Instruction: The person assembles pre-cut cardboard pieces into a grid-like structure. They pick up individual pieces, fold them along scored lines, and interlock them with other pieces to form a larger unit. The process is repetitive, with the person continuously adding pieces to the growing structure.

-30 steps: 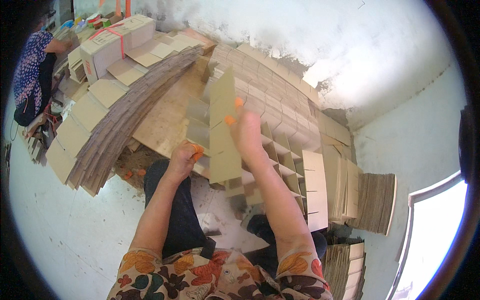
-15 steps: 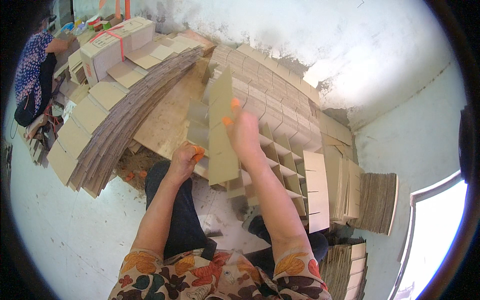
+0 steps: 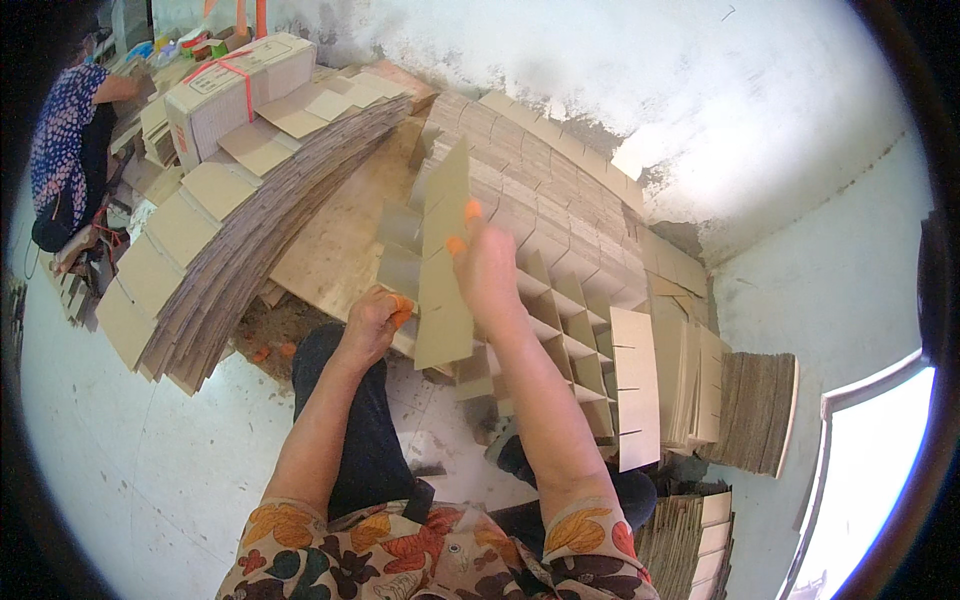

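Observation:
My right hand [image 3: 487, 270], with orange covers on its fingertips, grips a long tan cardboard divider strip [image 3: 443, 290] by its right side. The strip stands on edge, slanted, at the left part of a partition grid [image 3: 568, 312] of interlocked cardboard strips. My left hand [image 3: 372, 322] is closed beside the strip's lower left side, with orange covers on its fingers. Whatever its fingers pinch is hidden. Grey-white cell panels [image 3: 400, 262] show just beyond it. A slotted end strip [image 3: 635, 385] closes the grid's right side.
Curved stacks of cardboard strips [image 3: 290, 190] lie at left, with a strapped carton [image 3: 240, 90] on top. More slotted strips [image 3: 560, 190] are packed along the wall. Further stacks [image 3: 755, 410] stand at right. At far left another person [image 3: 70, 150] sits working.
The cardboard strip has tilted very slightly, its top leaning a little to the right. Both hands stay in nearly the same place.

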Demonstrator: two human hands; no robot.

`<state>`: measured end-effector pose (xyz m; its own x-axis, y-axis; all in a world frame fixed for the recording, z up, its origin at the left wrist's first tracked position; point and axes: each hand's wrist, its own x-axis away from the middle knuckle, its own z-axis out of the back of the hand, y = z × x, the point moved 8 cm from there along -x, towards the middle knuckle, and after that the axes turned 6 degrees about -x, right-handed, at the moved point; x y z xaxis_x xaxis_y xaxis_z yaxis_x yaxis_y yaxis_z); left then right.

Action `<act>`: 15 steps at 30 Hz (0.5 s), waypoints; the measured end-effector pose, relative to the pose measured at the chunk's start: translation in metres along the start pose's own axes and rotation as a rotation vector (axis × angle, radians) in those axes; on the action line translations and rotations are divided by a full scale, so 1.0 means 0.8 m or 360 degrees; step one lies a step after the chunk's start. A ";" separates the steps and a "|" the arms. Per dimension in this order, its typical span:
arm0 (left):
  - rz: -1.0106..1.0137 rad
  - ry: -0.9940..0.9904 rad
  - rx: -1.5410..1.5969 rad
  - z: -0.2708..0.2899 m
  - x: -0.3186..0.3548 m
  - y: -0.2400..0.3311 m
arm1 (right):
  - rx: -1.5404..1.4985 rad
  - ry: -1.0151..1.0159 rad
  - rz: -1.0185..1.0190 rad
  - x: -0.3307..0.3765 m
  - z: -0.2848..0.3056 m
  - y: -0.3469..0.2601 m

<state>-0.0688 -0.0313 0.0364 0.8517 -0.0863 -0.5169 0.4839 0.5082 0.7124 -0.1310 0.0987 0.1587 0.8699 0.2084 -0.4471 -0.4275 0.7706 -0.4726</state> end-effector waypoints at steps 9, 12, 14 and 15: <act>0.0021 0.0006 0.0015 0.002 -0.001 0.001 | 0.0015 -0.0135 -0.0068 -0.006 -0.012 0.003; 0.0028 0.0015 0.0016 -0.001 0.000 -0.001 | -0.0018 -0.0098 -0.0038 -0.011 -0.016 0.009; 0.0035 -0.0003 0.0038 -0.002 0.000 -0.003 | 0.0082 -0.0131 -0.0029 -0.014 -0.016 0.012; 0.0049 -0.0006 0.0047 -0.001 0.001 -0.006 | 0.0084 -0.0143 -0.0053 -0.014 -0.013 0.006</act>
<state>-0.0705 -0.0328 0.0325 0.8669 -0.0744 -0.4929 0.4632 0.4854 0.7415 -0.1456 0.0941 0.1534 0.9029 0.2333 -0.3610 -0.3865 0.8082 -0.4444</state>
